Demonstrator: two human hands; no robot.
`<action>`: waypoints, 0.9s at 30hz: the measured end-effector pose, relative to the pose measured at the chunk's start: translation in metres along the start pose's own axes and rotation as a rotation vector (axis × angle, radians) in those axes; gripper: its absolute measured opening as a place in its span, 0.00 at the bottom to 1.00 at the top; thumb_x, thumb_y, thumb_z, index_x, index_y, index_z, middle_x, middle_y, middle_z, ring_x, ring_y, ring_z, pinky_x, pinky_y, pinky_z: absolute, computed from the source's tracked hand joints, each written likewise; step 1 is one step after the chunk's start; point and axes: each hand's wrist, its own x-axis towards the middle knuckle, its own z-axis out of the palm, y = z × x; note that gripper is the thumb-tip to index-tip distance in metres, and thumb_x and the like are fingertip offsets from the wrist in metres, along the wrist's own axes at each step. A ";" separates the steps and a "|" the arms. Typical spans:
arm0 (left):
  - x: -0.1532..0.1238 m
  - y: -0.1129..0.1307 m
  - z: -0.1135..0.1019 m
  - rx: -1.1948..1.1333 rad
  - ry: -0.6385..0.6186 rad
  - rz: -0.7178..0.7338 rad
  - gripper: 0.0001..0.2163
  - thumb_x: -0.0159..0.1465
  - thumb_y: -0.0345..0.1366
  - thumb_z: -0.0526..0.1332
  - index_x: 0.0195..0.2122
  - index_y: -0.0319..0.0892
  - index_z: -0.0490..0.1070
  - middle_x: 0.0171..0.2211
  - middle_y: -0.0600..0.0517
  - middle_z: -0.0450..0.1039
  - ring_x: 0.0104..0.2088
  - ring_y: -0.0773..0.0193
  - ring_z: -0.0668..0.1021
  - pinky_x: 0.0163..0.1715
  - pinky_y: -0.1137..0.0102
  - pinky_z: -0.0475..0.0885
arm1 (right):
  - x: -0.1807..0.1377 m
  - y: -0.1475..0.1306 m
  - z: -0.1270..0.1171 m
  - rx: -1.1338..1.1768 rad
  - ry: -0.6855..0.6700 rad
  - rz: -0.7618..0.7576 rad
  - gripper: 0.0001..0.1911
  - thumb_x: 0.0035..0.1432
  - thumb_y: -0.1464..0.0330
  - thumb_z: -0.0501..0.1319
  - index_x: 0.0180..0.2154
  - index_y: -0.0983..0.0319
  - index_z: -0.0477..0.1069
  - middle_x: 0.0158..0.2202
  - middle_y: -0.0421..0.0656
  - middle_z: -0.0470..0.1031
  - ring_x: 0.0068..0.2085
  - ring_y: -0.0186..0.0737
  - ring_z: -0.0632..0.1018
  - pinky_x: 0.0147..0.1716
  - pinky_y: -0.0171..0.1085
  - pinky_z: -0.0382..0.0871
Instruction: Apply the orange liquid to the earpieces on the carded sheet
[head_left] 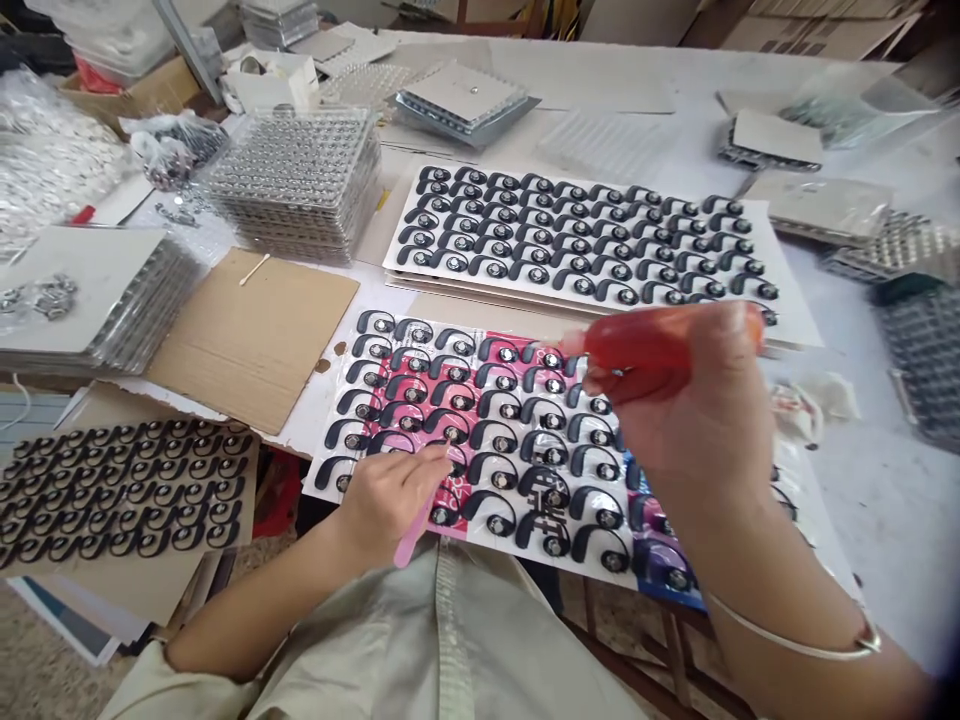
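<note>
My right hand (697, 400) is wrapped round a red squeeze bottle (645, 338), tilted nearly level with its nozzle to the left; both are slightly blurred. Below the bottle lies a printed sheet (551, 510) in white, pink and blue, bearing rows of black hook-shaped pieces (495, 510), each with a round silvery stud. Pinched in my left hand (390, 500) is a slim pink tool (414, 535) with a flat rounded end; its exact kind is unclear. The left fingertips are over the sheet, close to one black piece, and hide the tool's working tip.
Behind the sheet lies a white board (780, 270) with more black pieces. A cotton swab (255, 270) rests on brown cardboard (255, 330). Stacked clear trays (292, 190) stand back left. At lower left is a brown sheet (127, 490) of similar pieces.
</note>
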 end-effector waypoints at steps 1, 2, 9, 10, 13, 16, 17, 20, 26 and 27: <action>-0.001 -0.001 0.001 0.003 -0.002 0.000 0.08 0.63 0.23 0.57 0.42 0.35 0.70 0.40 0.44 0.79 0.36 0.63 0.82 0.36 0.72 0.79 | -0.006 0.004 0.001 -0.009 -0.001 0.004 0.20 0.48 0.51 0.66 0.30 0.62 0.70 0.26 0.43 0.74 0.26 0.41 0.78 0.15 0.36 0.68; -0.002 -0.001 0.001 0.003 -0.003 0.002 0.08 0.63 0.23 0.56 0.41 0.36 0.70 0.40 0.44 0.79 0.36 0.63 0.82 0.35 0.72 0.78 | -0.013 0.008 0.003 -0.025 0.006 0.005 0.20 0.47 0.52 0.67 0.31 0.62 0.71 0.26 0.42 0.74 0.25 0.40 0.78 0.15 0.35 0.68; 0.003 0.002 0.002 0.087 -0.014 0.027 0.08 0.64 0.23 0.54 0.40 0.35 0.71 0.39 0.44 0.79 0.31 0.65 0.81 0.29 0.72 0.78 | -0.046 0.041 0.019 -0.336 -0.109 -0.289 0.11 0.50 0.60 0.67 0.32 0.59 0.73 0.29 0.40 0.73 0.30 0.36 0.75 0.29 0.38 0.70; 0.004 0.003 0.001 0.099 -0.015 0.029 0.08 0.64 0.23 0.54 0.39 0.34 0.71 0.39 0.44 0.79 0.30 0.65 0.81 0.28 0.72 0.77 | -0.048 0.045 0.021 -0.371 -0.152 -0.350 0.10 0.51 0.61 0.67 0.32 0.59 0.73 0.29 0.40 0.73 0.30 0.35 0.74 0.30 0.38 0.69; 0.009 0.006 -0.002 0.130 -0.024 0.042 0.08 0.64 0.24 0.54 0.38 0.33 0.72 0.38 0.43 0.79 0.28 0.64 0.81 0.23 0.71 0.76 | -0.050 0.051 0.025 -0.428 -0.244 -0.455 0.08 0.51 0.66 0.66 0.33 0.60 0.71 0.28 0.39 0.72 0.29 0.34 0.73 0.30 0.37 0.68; 0.012 0.008 -0.005 0.145 -0.051 0.046 0.10 0.65 0.25 0.51 0.37 0.32 0.72 0.38 0.42 0.79 0.26 0.63 0.80 0.20 0.70 0.74 | -0.050 0.055 0.026 -0.462 -0.274 -0.474 0.08 0.51 0.67 0.66 0.34 0.60 0.71 0.28 0.40 0.72 0.29 0.35 0.73 0.29 0.37 0.67; 0.013 0.009 -0.005 0.148 -0.061 0.044 0.11 0.66 0.26 0.50 0.37 0.32 0.72 0.38 0.42 0.79 0.25 0.63 0.80 0.20 0.70 0.74 | -0.050 0.055 0.025 -0.471 -0.281 -0.473 0.08 0.51 0.67 0.66 0.34 0.60 0.70 0.28 0.40 0.72 0.29 0.36 0.73 0.29 0.38 0.67; 0.012 0.010 -0.005 0.168 -0.066 0.028 0.10 0.65 0.26 0.51 0.36 0.33 0.72 0.38 0.43 0.79 0.25 0.64 0.79 0.20 0.70 0.73 | -0.050 0.056 0.024 -0.495 -0.302 -0.482 0.08 0.51 0.66 0.66 0.34 0.60 0.71 0.28 0.40 0.72 0.28 0.36 0.73 0.28 0.38 0.67; 0.011 0.011 -0.002 0.199 -0.060 0.022 0.09 0.65 0.26 0.53 0.35 0.35 0.72 0.38 0.44 0.79 0.24 0.66 0.78 0.21 0.71 0.73 | -0.051 0.057 0.025 -0.562 -0.318 -0.486 0.09 0.51 0.64 0.66 0.34 0.60 0.70 0.27 0.41 0.72 0.28 0.37 0.74 0.26 0.38 0.68; 0.010 0.011 -0.002 0.202 -0.059 0.021 0.08 0.65 0.26 0.53 0.34 0.35 0.72 0.38 0.44 0.79 0.24 0.66 0.78 0.20 0.71 0.72 | -0.051 0.057 0.025 -0.561 -0.320 -0.488 0.09 0.51 0.65 0.66 0.34 0.60 0.70 0.27 0.41 0.72 0.28 0.37 0.74 0.27 0.38 0.68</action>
